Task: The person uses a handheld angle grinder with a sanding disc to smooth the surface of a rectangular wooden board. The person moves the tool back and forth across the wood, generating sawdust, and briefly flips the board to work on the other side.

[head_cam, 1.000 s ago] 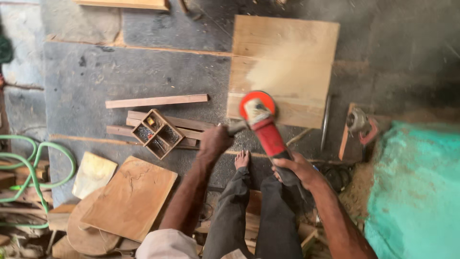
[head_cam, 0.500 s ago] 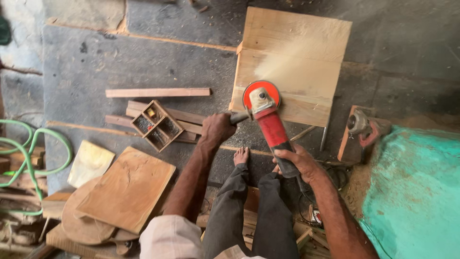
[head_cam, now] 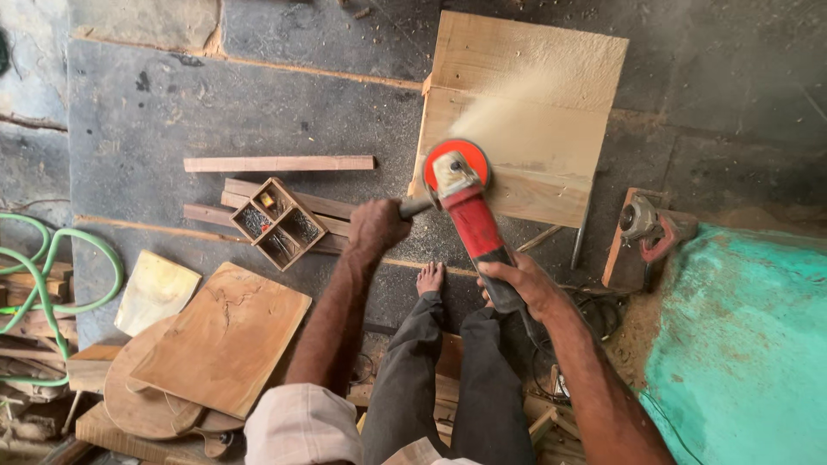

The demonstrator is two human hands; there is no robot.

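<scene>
Two hands on one red angle grinder [head_cam: 469, 215], its disc set on the near left corner of a pale wooden panel [head_cam: 525, 120].

Grinder's long axis runs from the near right up to the far left. Right hand [head_cam: 517, 284] is wrapped around the dark rear grip, nearest the body; left hand [head_cam: 375, 226] is clenched on the side handle, left of the head. Fine sawdust sprays far-right across the flat, smooth boards. Left of this lie a wooden strip [head_cam: 280, 163] and a small compartment box [head_cam: 277, 222] on rough grey concrete floor [head_cam: 172, 112].
</scene>
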